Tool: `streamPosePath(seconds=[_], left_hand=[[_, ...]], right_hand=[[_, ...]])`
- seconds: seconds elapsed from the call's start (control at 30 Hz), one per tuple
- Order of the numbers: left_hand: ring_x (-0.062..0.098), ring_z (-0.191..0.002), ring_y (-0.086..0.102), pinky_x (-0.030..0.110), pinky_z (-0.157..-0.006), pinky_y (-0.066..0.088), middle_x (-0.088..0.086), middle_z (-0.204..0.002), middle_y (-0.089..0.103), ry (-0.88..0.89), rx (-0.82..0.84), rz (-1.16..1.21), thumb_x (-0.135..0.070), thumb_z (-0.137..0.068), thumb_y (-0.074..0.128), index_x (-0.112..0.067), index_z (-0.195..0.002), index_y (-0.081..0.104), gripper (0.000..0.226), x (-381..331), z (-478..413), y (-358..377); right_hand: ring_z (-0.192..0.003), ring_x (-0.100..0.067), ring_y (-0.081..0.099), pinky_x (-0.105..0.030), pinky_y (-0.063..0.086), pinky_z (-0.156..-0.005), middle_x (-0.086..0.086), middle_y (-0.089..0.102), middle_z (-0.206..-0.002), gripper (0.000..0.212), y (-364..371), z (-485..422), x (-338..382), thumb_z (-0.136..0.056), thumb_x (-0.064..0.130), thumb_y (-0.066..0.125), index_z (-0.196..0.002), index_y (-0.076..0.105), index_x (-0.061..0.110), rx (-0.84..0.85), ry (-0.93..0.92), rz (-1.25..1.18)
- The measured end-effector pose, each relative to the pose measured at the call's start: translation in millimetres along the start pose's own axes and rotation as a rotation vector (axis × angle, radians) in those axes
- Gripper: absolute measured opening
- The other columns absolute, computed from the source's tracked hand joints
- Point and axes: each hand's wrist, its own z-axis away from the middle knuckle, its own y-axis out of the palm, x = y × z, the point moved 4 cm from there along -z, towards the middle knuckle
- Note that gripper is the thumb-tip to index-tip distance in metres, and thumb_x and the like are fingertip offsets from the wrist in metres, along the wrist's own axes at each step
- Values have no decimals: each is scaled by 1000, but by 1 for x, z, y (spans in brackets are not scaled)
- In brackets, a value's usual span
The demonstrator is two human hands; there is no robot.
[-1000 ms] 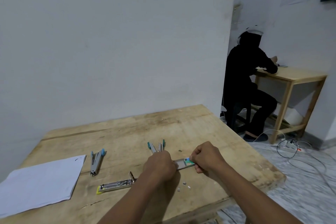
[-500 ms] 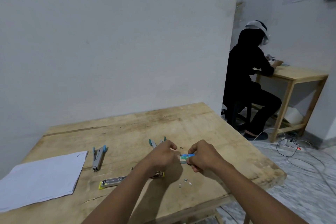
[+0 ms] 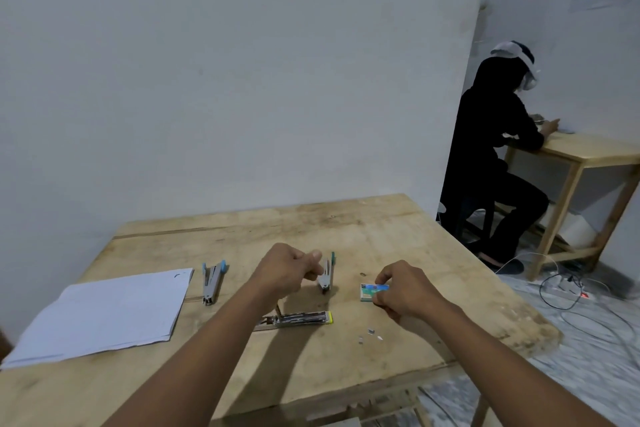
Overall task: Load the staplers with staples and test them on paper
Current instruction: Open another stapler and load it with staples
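Fingers [image 3: 382, 282] of right hand [image 3: 403, 291] pinched on the small staple box [image 3: 372, 292], holding it low at the table top [image 3: 363, 229], just right of centre; cannot tell if box fully rests on the wood or hangs a hair above. Left hand [image 3: 285, 269] curled in a loose fist, thumb pressed to forefinger, hovering above the table near the teal-tipped stapler [image 3: 326, 276]; possibly pinching a staple strip, but too small to confirm, so contents unknown. Three staplers in view: teal-tipped one lying between the hands, seemingly splayed open; blue-tipped stapler [image 3: 212, 282] further left, also splayed, just beside the paper stack [image 3: 104, 314]; yellow-ended stapler [image 3: 298, 318] nearer the body, opened out flat with magazine channel facing up, partly under the left forearm. Cannot see staples inside any channel. Few loose staple bits [image 3: 370, 334] scattered on the wood near the right wrist. Paper stack at far left looks untouched, no stapled corner visible. Progress estimate: early to middle of loading. Staplers opened, box in hand, no unit confirmed loaded or shut. Remaining, by judgement: seat a strip in each channel, close all three, then fire each on a sheet. Likely snag: strips crumbling into fragments like those already on the table. Another person seated at a separate table in the background, not involved.
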Motion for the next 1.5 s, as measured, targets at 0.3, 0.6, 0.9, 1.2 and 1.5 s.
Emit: streamPosePath(seconds=[0.3,0.6,0.9,1.2,1.5], left_hand=[[17,-61,57,23,-59,53,17,-80,63,-156,161,177,14,-89,43,11,-94,69,26,7,25,-19],[14,-64,60,26,-64,55,9,-80,71,-90,-54,350,-5,-88,68,-4,-84,72,5,21,26,-41],[16,-59,64,25,-58,57,12,-69,70,-127,-170,313,-3,-81,72,1,-79,75,5,29,27,-56],[17,-64,66,29,-67,60,15,-79,72,-116,-84,243,-4,-89,65,2,-87,73,10,36,30,-54],[11,-92,62,24,-79,49,-3,-104,70,220,53,-565,-26,-83,72,-21,-114,68,31,63,38,-31]], right_hand=[[-99,-29,66,-36,56,-81,-16,65,-116,29,3,0,5,-79,15,70,-108,67,11,-2,-14,204],[-97,-21,59,-31,44,-78,-2,52,-117,26,2,17,51,-91,30,62,-117,63,26,-219,-262,177],[-79,-10,66,-27,52,-79,5,75,-97,25,31,41,123,-85,32,73,-107,77,21,-144,-566,-66],[-68,-6,60,-27,49,-70,4,76,-81,13,41,42,122,-84,28,71,-86,80,19,-128,-668,39],[-72,-16,68,-35,56,-73,1,76,-79,18,47,34,103,-85,23,61,-86,79,18,168,-653,455]])
